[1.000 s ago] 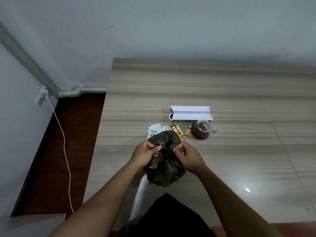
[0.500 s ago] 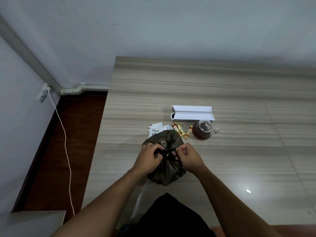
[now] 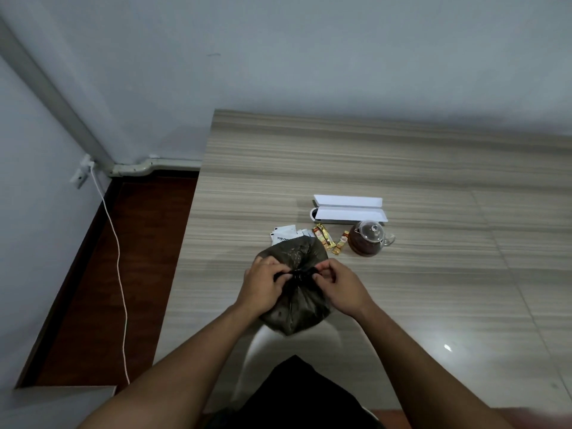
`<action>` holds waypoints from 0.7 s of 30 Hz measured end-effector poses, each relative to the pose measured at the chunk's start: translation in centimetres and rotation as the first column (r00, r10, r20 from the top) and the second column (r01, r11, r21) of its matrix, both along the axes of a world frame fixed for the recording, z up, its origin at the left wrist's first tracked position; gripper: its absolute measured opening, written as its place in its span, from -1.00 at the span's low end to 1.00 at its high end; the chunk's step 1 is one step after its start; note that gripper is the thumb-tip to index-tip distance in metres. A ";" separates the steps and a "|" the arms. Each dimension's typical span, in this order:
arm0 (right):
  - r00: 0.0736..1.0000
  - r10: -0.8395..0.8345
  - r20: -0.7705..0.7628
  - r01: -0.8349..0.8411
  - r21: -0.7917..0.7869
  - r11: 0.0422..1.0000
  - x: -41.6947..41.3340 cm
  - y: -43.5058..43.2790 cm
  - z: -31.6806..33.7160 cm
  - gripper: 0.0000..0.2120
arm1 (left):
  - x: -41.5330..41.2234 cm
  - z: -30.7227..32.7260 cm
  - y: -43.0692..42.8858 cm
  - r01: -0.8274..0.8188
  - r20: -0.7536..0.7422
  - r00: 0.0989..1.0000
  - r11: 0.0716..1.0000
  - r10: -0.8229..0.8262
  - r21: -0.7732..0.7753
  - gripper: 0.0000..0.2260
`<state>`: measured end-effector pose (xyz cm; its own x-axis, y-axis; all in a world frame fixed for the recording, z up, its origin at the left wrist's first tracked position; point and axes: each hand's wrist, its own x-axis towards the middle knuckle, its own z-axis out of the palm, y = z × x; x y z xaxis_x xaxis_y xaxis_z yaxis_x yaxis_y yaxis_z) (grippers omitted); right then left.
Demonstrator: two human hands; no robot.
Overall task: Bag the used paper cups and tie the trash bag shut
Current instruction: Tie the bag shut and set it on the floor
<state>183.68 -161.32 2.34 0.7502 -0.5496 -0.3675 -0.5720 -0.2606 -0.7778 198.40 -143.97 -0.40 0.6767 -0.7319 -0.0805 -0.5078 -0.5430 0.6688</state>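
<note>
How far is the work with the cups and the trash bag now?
Done, it seems: no loose cups show on the table, and the trash bag bulges, though its contents are hidden. In hand: the left hand and right hand pinch its gathered neck. Left: finishing the knot.

A pale grey wall (image 3: pixel 309 51) is seen at the far side. A streaked wood-grain worktop (image 3: pixel 433 168) is set against it. Reddish-brown floor (image 3: pixel 123 258) lies left, crossed by a white cable (image 3: pixel 119 267) plugged into a socket (image 3: pixel 81 174). A light glint (image 3: pixel 447 347) is reflected near right.
</note>
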 end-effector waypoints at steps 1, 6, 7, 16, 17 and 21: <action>0.999 0.033 0.013 -0.033 0.010 0.999 0.0 0.3 0.3 -0.81 | 0.1 0.3 0.1 -0.001 -0.001 1.000 1.000 0.001 -0.023 -0.85; 0.991 0.134 -0.009 -0.134 -0.168 0.977 1.0 2.4 1.3 -0.58 | 1.0 1.6 1.4 -0.022 -0.066 0.998 0.989 0.013 -0.145 -0.81; 0.993 0.122 0.011 -0.117 -0.191 0.975 1.2 2.8 1.6 -0.62 | 1.1 1.8 1.7 -0.019 -0.068 0.998 0.986 0.009 -0.163 -0.83; 0.986 0.160 0.057 -0.138 -0.281 0.950 2.4 4.5 4.0 -0.89 | 1.7 3.6 5.0 -0.115 -0.047 0.993 0.979 0.108 -0.168 -0.84; 0.983 0.169 0.066 -0.145 -0.276 0.950 2.5 4.7 4.3 -0.91 | 1.7 3.8 5.4 -0.127 -0.038 0.992 0.979 0.123 -0.159 -0.85; 0.963 0.250 0.099 -0.221 -0.239 0.945 2.9 5.3 5.8 -0.94 | 1.0 5.3 6.9 -0.185 0.017 0.982 0.978 0.187 -0.099 -0.85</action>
